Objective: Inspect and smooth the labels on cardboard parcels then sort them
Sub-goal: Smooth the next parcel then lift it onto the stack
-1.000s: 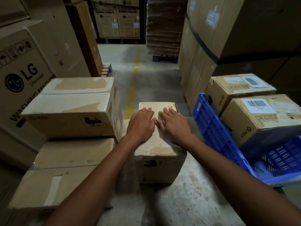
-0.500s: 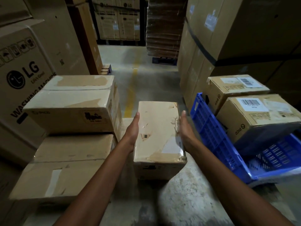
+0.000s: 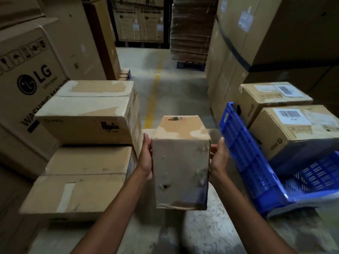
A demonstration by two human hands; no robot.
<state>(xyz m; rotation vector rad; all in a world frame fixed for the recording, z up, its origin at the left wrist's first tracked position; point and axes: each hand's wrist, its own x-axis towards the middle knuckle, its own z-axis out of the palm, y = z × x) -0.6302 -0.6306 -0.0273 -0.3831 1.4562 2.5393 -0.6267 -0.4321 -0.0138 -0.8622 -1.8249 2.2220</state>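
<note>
I hold a small, worn cardboard parcel [image 3: 180,171] off the floor, tipped so that a long plain face points at me. My left hand [image 3: 146,156] presses flat on its left side and my right hand [image 3: 219,158] on its right side, fingers straight and pointing away from me. A small dark mark and scuffed tape show on the near face; I see no label there. The parcel hangs between a stack of boxes on the left and a blue crate [image 3: 244,153] on the right.
Two labelled, barcoded parcels [image 3: 293,129] [image 3: 271,96] sit in the tilted blue crate. At left, one carton [image 3: 88,110] lies on top of larger ones [image 3: 82,180], beside a big LG washing-machine box [image 3: 33,79]. Tall stacked cartons line an aisle with a yellow floor line [image 3: 152,101].
Both hands left the parcel's top, where they lay flat, and moved to its sides. The parcel has risen off the floor and tipped its top face away from me.
</note>
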